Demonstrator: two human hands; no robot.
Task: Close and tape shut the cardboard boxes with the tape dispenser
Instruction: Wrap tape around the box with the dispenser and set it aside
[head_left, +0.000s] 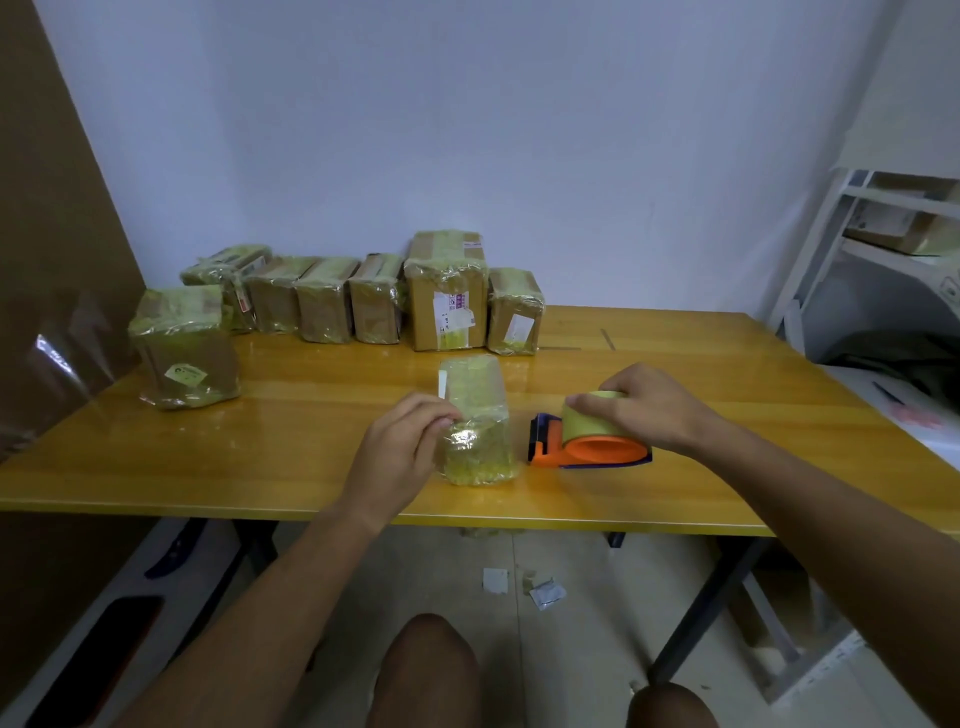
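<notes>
A small cardboard box (477, 415) wrapped in yellowish tape stands near the front edge of the yellow table (311, 415). My left hand (402, 447) pinches the tape at the box's left side, fingers curled. To the right of the box lies the orange tape dispenser (587, 447) with its yellow roll. My right hand (644, 405) grips the roll from above, fingers curled over it.
Several taped boxes (447, 291) stand in a row along the table's back, and one more box (184, 348) sits at the left. A white shelf (893, 249) with boxes stands at the right. Paper scraps (519, 587) lie on the floor under the table.
</notes>
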